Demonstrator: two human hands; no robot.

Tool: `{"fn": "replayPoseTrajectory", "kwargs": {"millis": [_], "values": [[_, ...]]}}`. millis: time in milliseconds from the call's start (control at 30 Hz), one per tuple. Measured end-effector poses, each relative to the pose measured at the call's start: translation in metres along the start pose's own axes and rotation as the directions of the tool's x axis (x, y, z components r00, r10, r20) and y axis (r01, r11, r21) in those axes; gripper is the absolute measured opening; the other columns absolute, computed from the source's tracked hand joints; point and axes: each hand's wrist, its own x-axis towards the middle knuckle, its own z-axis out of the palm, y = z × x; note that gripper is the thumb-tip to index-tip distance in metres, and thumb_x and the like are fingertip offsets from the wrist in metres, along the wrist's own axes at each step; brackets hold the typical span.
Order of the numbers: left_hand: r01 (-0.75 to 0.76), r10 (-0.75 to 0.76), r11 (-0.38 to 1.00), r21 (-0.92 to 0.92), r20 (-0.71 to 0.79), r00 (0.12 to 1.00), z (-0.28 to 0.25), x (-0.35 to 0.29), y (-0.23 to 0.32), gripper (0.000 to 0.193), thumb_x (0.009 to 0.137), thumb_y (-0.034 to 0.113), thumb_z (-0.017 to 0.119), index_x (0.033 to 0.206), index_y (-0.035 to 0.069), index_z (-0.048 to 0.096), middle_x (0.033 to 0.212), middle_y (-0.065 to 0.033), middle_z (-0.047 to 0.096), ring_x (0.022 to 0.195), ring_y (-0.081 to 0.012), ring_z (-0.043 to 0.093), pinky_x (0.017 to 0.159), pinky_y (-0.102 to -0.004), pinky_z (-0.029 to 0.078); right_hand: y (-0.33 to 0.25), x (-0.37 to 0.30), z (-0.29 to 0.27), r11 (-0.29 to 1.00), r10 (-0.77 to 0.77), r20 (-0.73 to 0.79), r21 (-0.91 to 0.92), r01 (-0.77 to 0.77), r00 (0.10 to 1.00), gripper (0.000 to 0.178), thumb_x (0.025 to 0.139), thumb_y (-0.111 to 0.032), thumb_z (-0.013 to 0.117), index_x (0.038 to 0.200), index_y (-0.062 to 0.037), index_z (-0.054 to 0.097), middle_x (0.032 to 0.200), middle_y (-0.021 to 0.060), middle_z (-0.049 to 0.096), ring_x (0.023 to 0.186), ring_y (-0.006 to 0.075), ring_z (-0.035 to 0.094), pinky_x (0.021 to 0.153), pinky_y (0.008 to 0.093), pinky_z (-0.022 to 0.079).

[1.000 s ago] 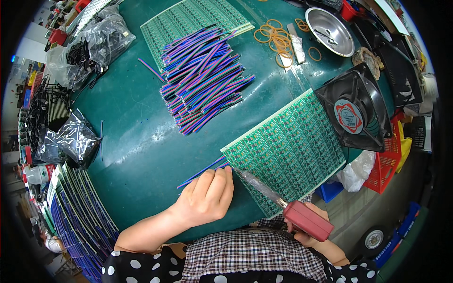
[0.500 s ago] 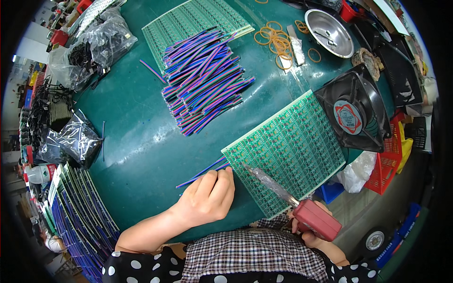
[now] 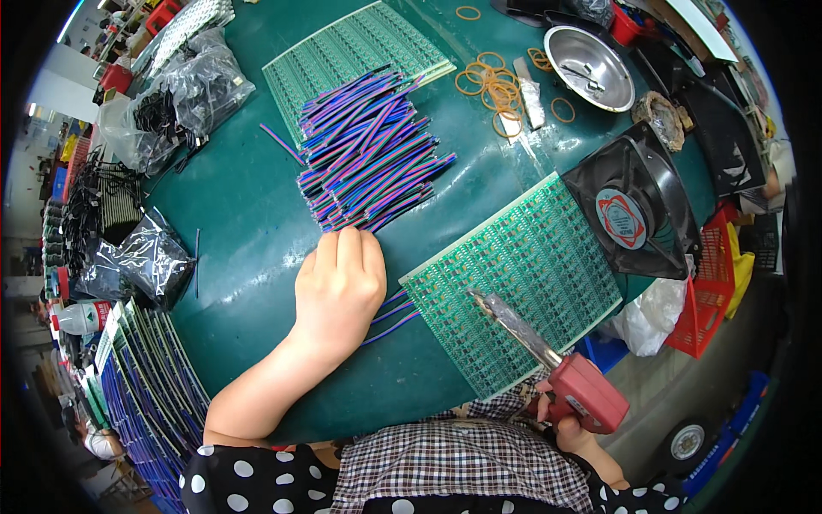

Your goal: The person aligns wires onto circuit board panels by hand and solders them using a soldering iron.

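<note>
Cluttered workroom surrounds a green counter (image 3: 257, 257), with plastic bags (image 3: 210, 86) along its left edge and a black fan (image 3: 621, 218) by its right edge. Between them, a pile of striped wires (image 3: 368, 154) lies toward the far edge, partly on one circuit board (image 3: 360, 47); a second board, the working board (image 3: 514, 295), lies aslant toward the near right corner.

Over the last second the left hand (image 3: 340, 287) has let go of the short wires (image 3: 394, 328) at the working board's left edge and moved up to the near side of the pile. Those short wires now lie with no hand on them, their right ends at the board; whether they are joined to it is too small to tell. The soldering gun (image 3: 591, 396) has also drawn back from that edge, its tip now over the board's face; contact cannot be judged.

The left forearm slants in from the counter's near edge, palm down, knuckles up. Its fingers are curled with the tips hidden at the pile, so I cannot tell whether they grip a wire. The right hand (image 3: 572, 433) stays low by the near edge, fingers wrapped around the gun's red handle, the shaft pointing toward the far left corner.
</note>
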Motion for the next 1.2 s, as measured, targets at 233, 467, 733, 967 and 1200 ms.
{"fn": "replayPoseTrajectory", "kwargs": {"millis": [233, 467, 733, 967, 1200], "values": [[-0.013, 0.023, 0.997, -0.072, 0.136, 0.99, -0.038, -0.022, -0.013, 0.01, 0.068, 0.005, 0.062, 0.076, 0.005, 0.056, 0.075, -0.0057, 0.05, 0.07, -0.0219, 0.053, 0.06, -0.0329, 0.045, -0.006, 0.004, 0.007, 0.997, -0.025, -0.035, 0.068, 0.027, 0.999, 0.08, 0.072, -0.054, 0.078, 0.112, 0.011, 0.054, 0.078, 0.0074, 0.064, 0.06, 0.0118, 0.059, 0.053, 0.0222, 0.044], [0.234, -0.189, 0.945, -0.229, 0.203, 0.961, -0.055, -0.024, -0.01, 0.013, 0.076, 0.006, 0.069, 0.087, 0.003, 0.064, 0.084, -0.0075, 0.06, 0.077, -0.0265, 0.059, 0.064, -0.0372, 0.047, -0.001, 0.002, 0.004, 0.998, -0.029, -0.014, 0.054, 0.03, 0.999, 0.081, 0.073, -0.054, 0.078, 0.114, 0.011, 0.052, 0.088, 0.0106, 0.066, 0.062, 0.0125, 0.062, 0.054, 0.0228, 0.047], [0.135, -0.074, 0.881, -0.454, 0.15, 0.986, -0.022, -0.008, -0.013, 0.01, 0.077, 0.005, 0.069, 0.085, 0.003, 0.063, 0.083, -0.0099, 0.06, 0.078, -0.0286, 0.059, 0.066, -0.0381, 0.048, 0.007, -0.008, -0.001, 0.997, -0.075, -0.049, 0.025, 0.076, 0.996, 0.09, 0.075, -0.05, 0.077, 0.126, 0.0133, 0.039, 0.098, 0.0155, 0.066, 0.062, 0.0151, 0.063, 0.053, 0.025, 0.049], [0.422, -0.261, 0.504, -0.754, 0.333, 0.906, -0.019, -0.006, -0.026, 0.01, 0.08, -0.001, 0.064, 0.09, -0.003, 0.067, 0.086, -0.0089, 0.065, 0.074, -0.0149, 0.06, 0.07, -0.0274, 0.048, 0.017, -0.014, -0.009, 0.996, -0.087, 0.078, 0.009, 0.086, 0.993, 0.08, 0.083, -0.055, 0.066, 0.136, -0.0031, 0.036, 0.121, 0.0186, 0.055, 0.068, 0.0163, 0.053, 0.061, 0.0282, 0.045], [0.521, -0.333, 0.068, -0.851, 0.473, 0.816, -0.021, -0.012, -0.045, 0.013, 0.082, 0.001, 0.069, 0.095, -0.003, 0.07, 0.088, -0.0052, 0.065, 0.081, -0.0088, 0.06, 0.074, -0.0232, 0.049, 0.008, -0.013, -0.004, 0.999, -0.027, 0.043, -0.025, 0.028, 0.999, 0.081, 0.082, -0.059, 0.065, 0.131, 0.0013, 0.04, 0.115, 0.0163, 0.057, 0.065, 0.0149, 0.055, 0.06, 0.0286, 0.046]]}}
